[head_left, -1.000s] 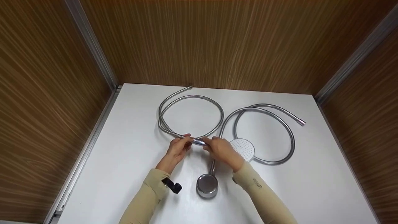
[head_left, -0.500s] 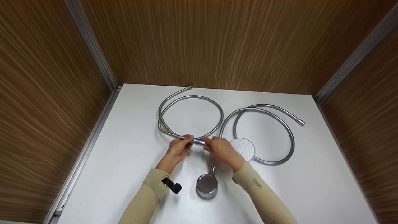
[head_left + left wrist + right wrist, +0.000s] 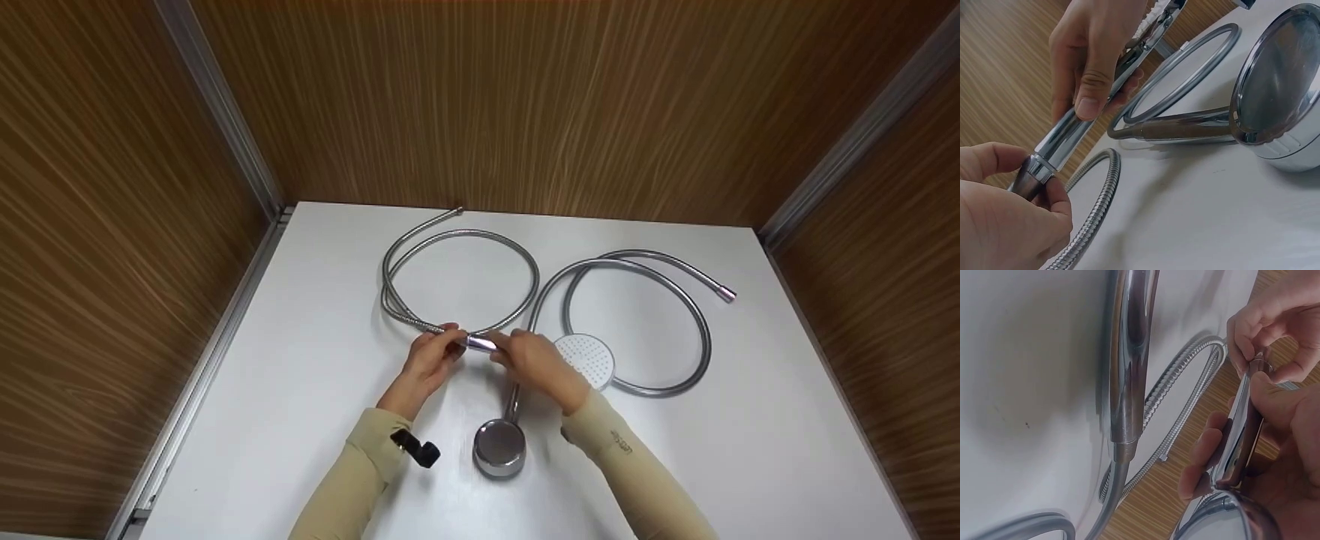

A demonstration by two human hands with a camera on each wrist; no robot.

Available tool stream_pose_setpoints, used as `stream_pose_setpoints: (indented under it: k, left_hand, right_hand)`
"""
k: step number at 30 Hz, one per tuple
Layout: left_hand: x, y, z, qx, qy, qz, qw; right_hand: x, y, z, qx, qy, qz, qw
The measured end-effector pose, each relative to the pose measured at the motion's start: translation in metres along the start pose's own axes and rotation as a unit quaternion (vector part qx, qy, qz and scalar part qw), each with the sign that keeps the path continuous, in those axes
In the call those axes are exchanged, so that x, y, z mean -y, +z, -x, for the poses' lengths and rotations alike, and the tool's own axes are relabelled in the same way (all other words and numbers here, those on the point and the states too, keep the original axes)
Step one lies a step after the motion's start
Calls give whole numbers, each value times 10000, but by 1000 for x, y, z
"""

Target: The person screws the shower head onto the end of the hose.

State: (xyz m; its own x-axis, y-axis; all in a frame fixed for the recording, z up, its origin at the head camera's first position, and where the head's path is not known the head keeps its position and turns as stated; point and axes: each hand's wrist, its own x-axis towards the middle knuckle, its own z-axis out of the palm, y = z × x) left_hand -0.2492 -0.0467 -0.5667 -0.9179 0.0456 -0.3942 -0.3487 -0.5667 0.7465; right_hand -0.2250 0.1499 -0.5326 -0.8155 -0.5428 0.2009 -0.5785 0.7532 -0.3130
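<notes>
My left hand [image 3: 430, 358] pinches the tapered metal nut [image 3: 1033, 173] of a ribbed metal shower hose [image 3: 474, 233] between thumb and fingers. The nut meets the lower end of a chrome shower head handle [image 3: 1064, 140], in line with it. Wrapped around that handle is my right hand [image 3: 536, 364]. This shower head's white, dotted spray face [image 3: 587, 360] points up beside my right wrist. Whether the thread is engaged is hidden by the fingers and the nut. In front of both hands, a second chrome shower head [image 3: 499, 448] lies on the table, apart from them.
A smooth grey hose [image 3: 705, 334], joined to the second shower head, loops on the right and ends in a metal fitting [image 3: 725, 294]. The ribbed hose's free end [image 3: 458, 211] lies near the back edge of the white table [image 3: 285, 405]. Wood-patterned panels [image 3: 480, 105] enclose three sides.
The left thumb and fingers shift slightly on the nut, over toward the handle and back. My right hand keeps its grip, and the hoses and second shower head stay put.
</notes>
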Motion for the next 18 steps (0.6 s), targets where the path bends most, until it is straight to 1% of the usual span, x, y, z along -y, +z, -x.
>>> stream_pose_setpoints:
  k: [2, 7, 12, 18]
  left_hand:
    - [0, 0, 1, -52, -75, -134, 9999]
    - [0, -4, 1, -212, -262, -656, 9973]
    - [1, -6, -1, -26, -137, -656, 9977]
    - [2, -7, -3, -18, 38, -587, 9983]
  right_hand:
    - [1, -1, -1, 30, 28, -18, 10000]
    - [2, -1, -2, 124, 99, -66, 9999]
    - [0, -1, 0, 22, 69, 29, 10000]
    - [-1, 2, 1, -54, 21, 107, 9999]
